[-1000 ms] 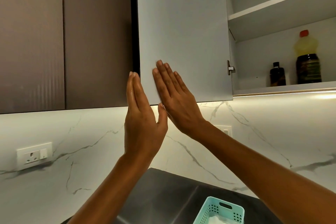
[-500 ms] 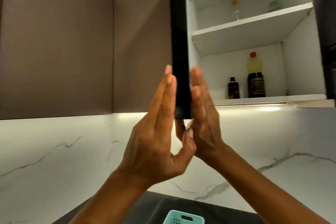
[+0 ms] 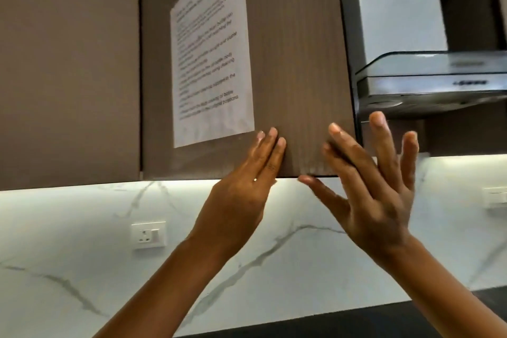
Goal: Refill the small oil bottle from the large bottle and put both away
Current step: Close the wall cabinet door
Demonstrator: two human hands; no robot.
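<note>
The brown cabinet door (image 3: 301,63) lies flush with the cabinet front, with a printed sheet of paper (image 3: 208,63) taped to it. My left hand (image 3: 247,184) presses flat against the door's lower edge, fingers together. My right hand (image 3: 378,184) is just right of the door's lower corner, fingers spread, holding nothing. Neither oil bottle is in view; both are hidden behind the door.
A steel range hood (image 3: 433,79) hangs to the right of the cabinet. More brown cabinet doors (image 3: 68,63) run to the left. The marble backsplash (image 3: 82,269) carries a wall socket (image 3: 148,234). A dark counter edge (image 3: 356,321) shows at the bottom.
The cabinet door has swung from open to closed under both hands, hiding the shelves and both bottles. The view has shifted right, bringing the range hood in.
</note>
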